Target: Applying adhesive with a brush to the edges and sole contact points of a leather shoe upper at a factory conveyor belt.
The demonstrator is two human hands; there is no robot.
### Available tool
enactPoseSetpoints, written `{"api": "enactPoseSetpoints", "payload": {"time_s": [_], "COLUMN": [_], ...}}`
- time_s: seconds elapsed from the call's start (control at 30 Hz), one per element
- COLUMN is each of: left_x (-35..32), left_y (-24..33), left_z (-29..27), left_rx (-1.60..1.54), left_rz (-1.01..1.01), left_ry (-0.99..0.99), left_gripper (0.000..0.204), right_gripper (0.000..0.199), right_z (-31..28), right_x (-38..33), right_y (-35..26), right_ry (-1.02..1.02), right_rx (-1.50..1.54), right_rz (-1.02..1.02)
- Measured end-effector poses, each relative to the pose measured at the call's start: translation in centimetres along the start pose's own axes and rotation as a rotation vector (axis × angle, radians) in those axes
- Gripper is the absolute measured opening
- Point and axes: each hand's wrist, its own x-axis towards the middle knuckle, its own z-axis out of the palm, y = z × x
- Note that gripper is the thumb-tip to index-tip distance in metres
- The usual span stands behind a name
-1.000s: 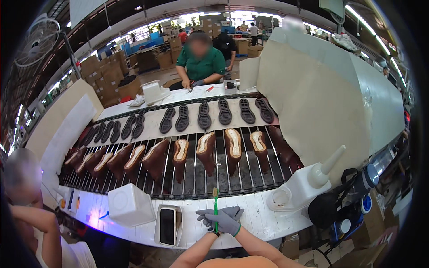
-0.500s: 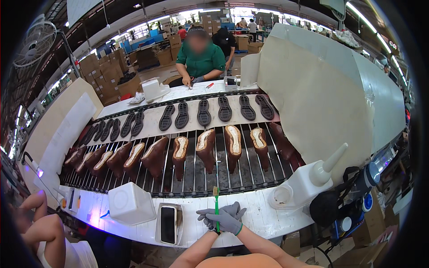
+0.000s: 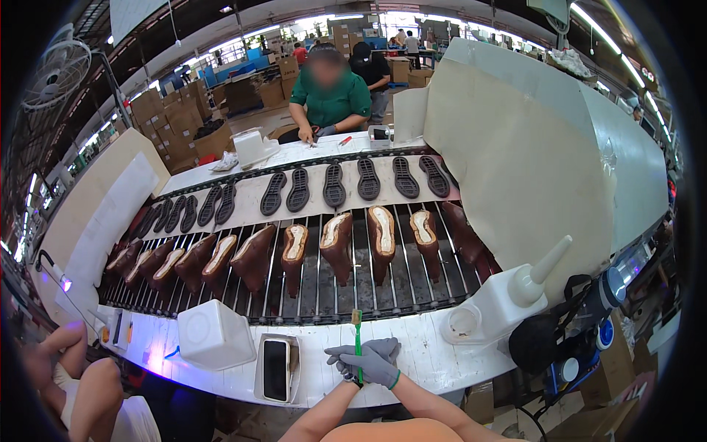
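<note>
My hands meet over the near edge of the white table, both in grey gloves. My right hand (image 3: pixel 377 368) crosses in front, its fingers pointing left and closed over the green handle of a small toothbrush-like brush (image 3: pixel 358 337). The brush stands upright, its tan bristle head at the top. Behind and partly hidden by it is my left hand (image 3: pixel 387 346), its fingers stretched out to the right. Beyond them, brown shoe uppers (image 3: pixel 382 236) with pale cemented undersides facing up rest on a rack of metal rods (image 3: pixel 353 295). Black soles (image 3: pixel 334 184) lie on a pale strip behind.
Left of my hands are a phone (image 3: pixel 277 368) in a tray and a white plastic container (image 3: pixel 215 335). A white squeeze bottle (image 3: pixel 501 302) with a long nozzle is at right. Across the line sits a person in green (image 3: pixel 329 96); another person's bent arms (image 3: pixel 88 390) show at lower left.
The uppers and soles have shifted slightly left. The seated person across has moved a hand, and the person at lower left has lowered an arm. My hands hold nearly still.
</note>
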Motion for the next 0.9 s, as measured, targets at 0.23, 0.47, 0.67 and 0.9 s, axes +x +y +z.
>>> {"api": "enactPoseSetpoints", "payload": {"time_s": [0.23,0.47,0.67,0.9], "left_x": [-0.1,-0.1,0.2,1.2], "left_y": [0.5,0.7,1.5,1.8], "left_z": [0.1,0.3,-0.2,-1.1], "left_rx": [-0.007,-0.015,-0.017,0.03], "left_rz": [0.005,0.011,0.015,-0.065], "left_ry": [0.007,0.013,0.027,-0.138], "left_gripper": [0.047,0.049,0.051,0.033], "right_gripper": [0.039,0.035,0.033,0.043], "right_z": [0.5,1.8,1.8,1.9], "right_x": [0.0,-0.1,-0.4,-1.0], "right_y": [-0.3,0.5,1.0,2.9], "right_ry": [0.051,0.159,0.217,0.232], "right_rx": [-0.131,-0.542,-0.615,-1.304], "right_rz": [-0.033,-0.079,-0.156,-0.478]}}
